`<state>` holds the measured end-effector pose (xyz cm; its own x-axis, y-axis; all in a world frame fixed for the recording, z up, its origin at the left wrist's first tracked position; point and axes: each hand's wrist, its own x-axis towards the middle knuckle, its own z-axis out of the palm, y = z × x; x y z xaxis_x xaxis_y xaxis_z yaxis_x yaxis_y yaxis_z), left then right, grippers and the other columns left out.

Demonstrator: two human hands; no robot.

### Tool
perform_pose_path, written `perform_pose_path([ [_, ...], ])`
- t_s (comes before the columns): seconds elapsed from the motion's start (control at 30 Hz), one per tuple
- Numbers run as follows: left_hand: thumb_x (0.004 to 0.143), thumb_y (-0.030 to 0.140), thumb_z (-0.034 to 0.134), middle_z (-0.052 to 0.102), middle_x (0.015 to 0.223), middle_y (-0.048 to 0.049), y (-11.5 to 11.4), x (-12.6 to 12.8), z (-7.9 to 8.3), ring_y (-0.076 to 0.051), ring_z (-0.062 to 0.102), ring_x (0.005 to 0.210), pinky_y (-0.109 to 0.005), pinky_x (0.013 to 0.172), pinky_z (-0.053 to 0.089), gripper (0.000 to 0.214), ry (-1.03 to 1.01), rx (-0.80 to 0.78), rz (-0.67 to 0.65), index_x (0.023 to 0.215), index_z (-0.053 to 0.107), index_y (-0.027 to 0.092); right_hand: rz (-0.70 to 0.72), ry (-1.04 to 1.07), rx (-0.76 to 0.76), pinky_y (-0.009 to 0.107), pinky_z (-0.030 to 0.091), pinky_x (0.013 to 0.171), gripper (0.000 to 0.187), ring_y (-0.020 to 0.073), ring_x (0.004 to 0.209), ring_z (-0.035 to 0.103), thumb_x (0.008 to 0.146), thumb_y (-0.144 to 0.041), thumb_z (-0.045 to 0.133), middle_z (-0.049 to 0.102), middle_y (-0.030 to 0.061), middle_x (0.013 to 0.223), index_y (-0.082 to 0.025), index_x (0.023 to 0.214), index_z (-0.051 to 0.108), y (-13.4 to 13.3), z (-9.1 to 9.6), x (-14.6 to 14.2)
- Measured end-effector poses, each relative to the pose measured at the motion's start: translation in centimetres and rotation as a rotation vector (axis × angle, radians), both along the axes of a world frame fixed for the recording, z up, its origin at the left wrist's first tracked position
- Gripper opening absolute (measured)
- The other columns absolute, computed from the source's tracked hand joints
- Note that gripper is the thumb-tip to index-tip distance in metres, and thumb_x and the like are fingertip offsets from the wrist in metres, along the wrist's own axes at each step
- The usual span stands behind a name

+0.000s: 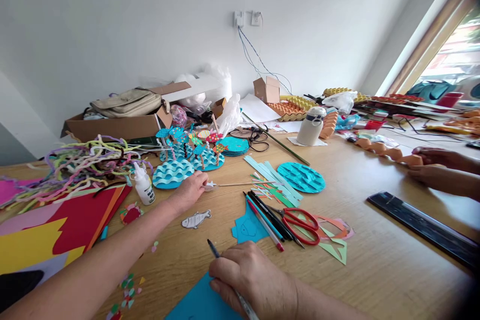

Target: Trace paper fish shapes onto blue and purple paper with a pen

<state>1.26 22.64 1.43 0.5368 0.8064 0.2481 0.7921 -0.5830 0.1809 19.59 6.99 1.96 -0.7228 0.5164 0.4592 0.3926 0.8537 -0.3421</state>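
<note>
My left hand [191, 191] reaches forward over the table, its fingers closed and pressed together at a small whitish piece [211, 186] whose kind I cannot make out. A thin wooden stick [243, 183] lies just right of that piece. My right hand [258, 280] grips a pen [214, 248] tilted over blue paper [202, 300]. Between the hands lies a grey paper fish [196, 219]. A wavy blue round base [172, 174] is just beyond my left fingers, and a glue bottle [143, 185] stands left of them.
Red-handled scissors [300, 222], several pens [266, 222] and paper scraps lie right of centre. Coloured sheets [75, 220] and pipe cleaners [93, 160] fill the left. Another person's hands [438, 165] hold an orange egg-carton strip [386, 152] beyond a black paper trimmer [420, 227].
</note>
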Motion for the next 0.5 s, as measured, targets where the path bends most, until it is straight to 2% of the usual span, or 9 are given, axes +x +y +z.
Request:
perform_pose_path([
  [0.1,0.087,0.013,0.052,0.055,0.085,-0.0015,-0.9,-0.2,0.7,-0.015,0.055,0.077,-0.031,0.069,0.048,0.004,0.009,0.030,-0.022,0.085,0.055,0.013,-0.136,0.162,-0.110,0.020,0.030,0.049,0.018,0.0083,0.049,0.045,0.087,-0.019,0.040,0.053,-0.0011,0.059,-0.018,0.071,0.049,0.7,0.0,0.4],
  [0.2,0.078,-0.002,0.043,0.050,0.083,-0.0013,-3.2,-0.3,1.8,-0.016,0.051,0.080,-0.029,0.072,0.044,0.019,0.012,0.044,-0.069,0.078,0.048,0.017,-0.382,0.397,-0.318,0.019,0.036,0.050,0.015,0.0086,0.052,0.049,0.086,-0.022,0.042,0.052,-0.0023,0.059,-0.019,0.073,0.048,1.9,0.5,1.1],
  [0.27,0.075,-0.003,0.040,0.048,0.085,-0.0016,-5.4,-0.3,2.4,-0.017,0.049,0.081,-0.029,0.073,0.042,0.022,0.022,0.037,-0.118,0.078,0.046,0.018,-0.427,0.539,-0.520,0.020,0.041,0.051,0.012,0.0096,0.054,0.053,0.086,-0.029,0.045,0.055,-0.0010,0.067,-0.019,0.080,0.047,2.7,0.8,1.5],
  [0.33,0.075,-0.002,0.038,0.047,0.089,-0.0028,-7.8,-0.3,2.9,-0.018,0.048,0.082,-0.030,0.073,0.042,0.022,0.027,0.034,-0.145,0.080,0.044,0.019,-0.413,0.633,-0.692,0.021,0.044,0.050,0.017,0.0106,0.056,0.056,0.084,-0.036,0.049,0.056,-0.0002,0.073,-0.019,0.086,0.046,3.3,0.9,1.8],
  [0.43,0.072,-0.004,0.035,0.045,0.088,-0.0021,-11.4,-0.2,2.9,-0.018,0.047,0.084,-0.029,0.075,0.041,0.026,0.037,0.018,-0.183,0.080,0.043,0.019,-0.242,0.653,-0.913,0.022,0.045,0.049,0.024,0.0115,0.060,0.058,0.081,-0.040,0.055,0.059,0.0010,0.077,-0.019,0.084,0.046,3.3,0.7,1.7],
  [0.5,0.070,-0.006,0.034,0.045,0.083,-0.0010,-13.4,-0.2,2.6,-0.017,0.047,0.081,-0.028,0.073,0.042,0.028,0.058,-0.001,-0.196,0.076,0.042,0.020,-0.143,0.652,-1.023,0.022,0.045,0.050,0.024,0.0111,0.059,0.058,0.079,-0.039,0.058,0.060,-0.0003,0.073,-0.019,0.084,0.046,3.0,0.5,1.3],
])
